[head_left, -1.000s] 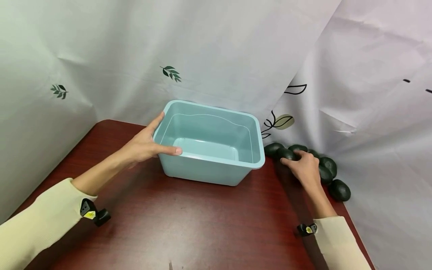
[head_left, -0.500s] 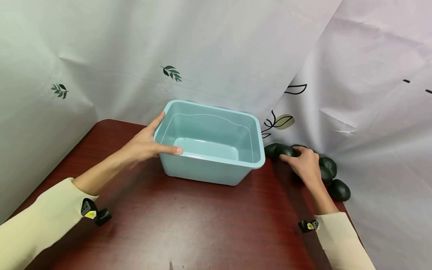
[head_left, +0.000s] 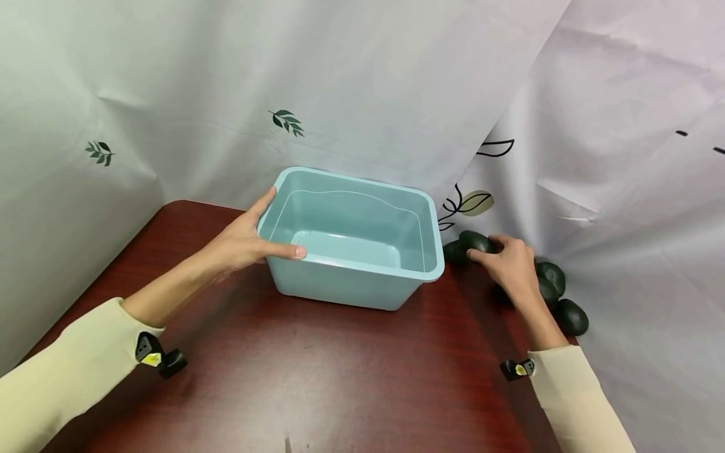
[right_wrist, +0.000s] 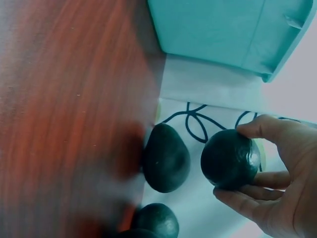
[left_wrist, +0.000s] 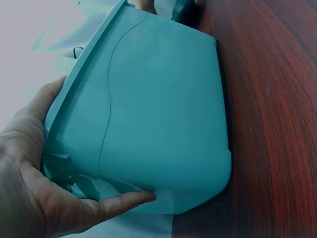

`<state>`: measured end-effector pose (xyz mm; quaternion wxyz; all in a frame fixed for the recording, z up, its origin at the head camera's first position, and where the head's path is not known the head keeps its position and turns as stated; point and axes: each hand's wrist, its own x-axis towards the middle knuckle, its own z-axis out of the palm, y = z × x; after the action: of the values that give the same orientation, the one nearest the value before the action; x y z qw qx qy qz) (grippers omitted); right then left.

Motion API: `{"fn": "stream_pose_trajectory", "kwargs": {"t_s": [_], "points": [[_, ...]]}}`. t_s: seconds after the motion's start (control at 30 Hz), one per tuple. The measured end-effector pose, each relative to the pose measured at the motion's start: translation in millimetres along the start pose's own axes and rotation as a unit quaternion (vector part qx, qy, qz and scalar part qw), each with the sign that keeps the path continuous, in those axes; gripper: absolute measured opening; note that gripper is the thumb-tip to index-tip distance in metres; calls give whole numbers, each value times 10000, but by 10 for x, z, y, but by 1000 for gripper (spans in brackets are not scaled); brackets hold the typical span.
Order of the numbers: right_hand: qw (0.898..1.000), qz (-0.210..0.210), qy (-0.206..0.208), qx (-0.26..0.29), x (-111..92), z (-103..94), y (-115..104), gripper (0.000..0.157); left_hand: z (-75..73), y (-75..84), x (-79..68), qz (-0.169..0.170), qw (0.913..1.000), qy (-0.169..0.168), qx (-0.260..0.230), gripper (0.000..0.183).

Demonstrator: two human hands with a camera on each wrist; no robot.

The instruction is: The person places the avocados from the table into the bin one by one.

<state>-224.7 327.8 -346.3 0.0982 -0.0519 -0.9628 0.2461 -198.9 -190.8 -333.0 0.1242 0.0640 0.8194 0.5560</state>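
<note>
My left hand (head_left: 243, 242) grips the left end of a light-blue plastic tub (head_left: 345, 286), thumb along the front rim and a finger stretched up the side. No contents show inside the tub. Right of it, my right hand (head_left: 514, 267) pinches a dark green avocado (right_wrist: 230, 159) between thumb and fingers. In the right wrist view this avocado is raised off the others, apart from the avocado (right_wrist: 166, 158) beside it. Part of the group is hidden behind my right hand in the head view.
More avocados lie along the table's right edge, among them one avocado (head_left: 571, 316) nearest me. A white cloth (head_left: 362, 94) with leaf prints hangs behind the tub and down the right side. The red-brown wooden table (head_left: 340, 377) stretches in front.
My right hand has closed on an avocado and lifted it slightly up and away from the others. The left hand and the tub have stayed in place.
</note>
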Motion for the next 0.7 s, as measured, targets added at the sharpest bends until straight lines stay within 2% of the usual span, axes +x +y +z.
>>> {"fn": "stream_pose_trajectory", "kwargs": {"t_s": [0.27, 0.6, 0.7], "points": [[9995, -256, 163, 29, 58, -70, -117, 75, -6, -10, 19, -61, 9999, -14, -117, 144], [9990, -378, 190, 120, 40, -179, -233, 73, 8, -7, 1, -44, 9997, -63, -228, 144], [9982, -544, 243, 97, 47, -224, -282, 69, 5, -3, 2, -49, 9998, -31, -181, 145]]}}
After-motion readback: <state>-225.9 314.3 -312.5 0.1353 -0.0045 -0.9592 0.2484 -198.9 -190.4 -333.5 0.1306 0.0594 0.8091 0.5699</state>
